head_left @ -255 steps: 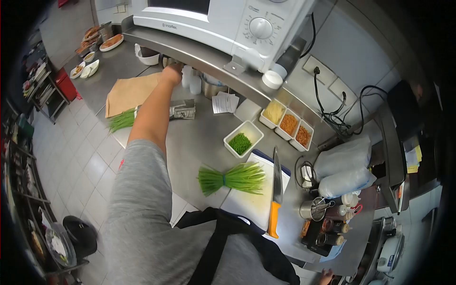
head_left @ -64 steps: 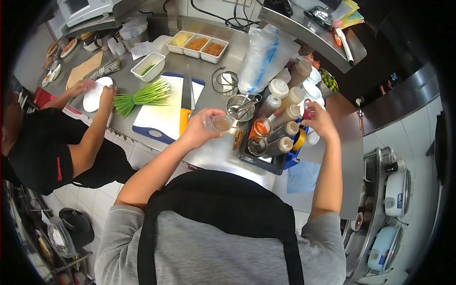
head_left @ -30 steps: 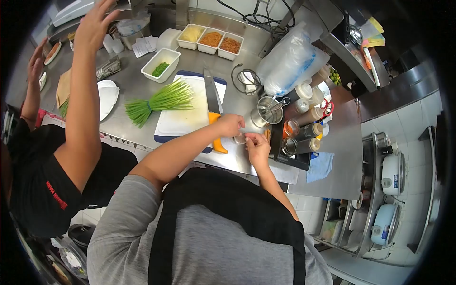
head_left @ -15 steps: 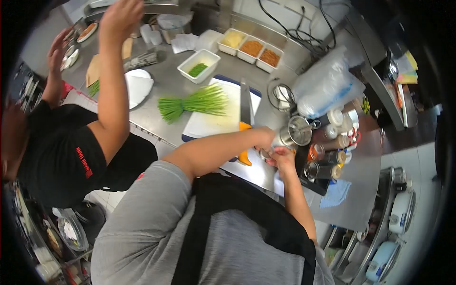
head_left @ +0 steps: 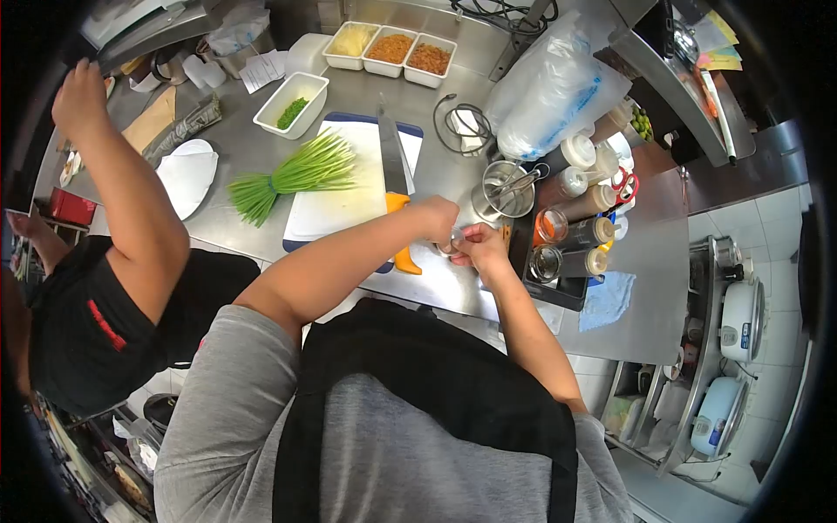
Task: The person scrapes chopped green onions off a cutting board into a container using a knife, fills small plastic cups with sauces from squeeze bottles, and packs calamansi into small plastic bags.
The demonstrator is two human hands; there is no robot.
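My left hand (head_left: pixel 436 220) and my right hand (head_left: pixel 482 247) meet over the counter's front edge, fingers closed in front of me. Between the fingertips is a small shiny thing (head_left: pixel 455 241) too blurred to name. Just beyond them stands a metal pitcher (head_left: pixel 506 190) with a utensil inside. To the left, a knife (head_left: pixel 392 157) with a yellow handle lies on a white cutting board (head_left: pixel 336 209). A second yellow handle shape (head_left: pixel 406 261) shows under my left forearm. A bundle of green chives (head_left: pixel 296 179) rests across the board's left side.
Several bottles and jars (head_left: pixel 575 235) stand in a black tray at right, beside a blue cloth (head_left: pixel 608 301). Behind are a tub of chopped greens (head_left: pixel 293 106), filled white containers (head_left: pixel 390 50) and plastic bags (head_left: pixel 554 96). A co-worker's arm (head_left: pixel 131 183) reaches over the counter at left.
The view has swung, so the counter things sit further left and higher. My hands stay together, now a little further from the pitcher. The co-worker's raised arm has moved left.
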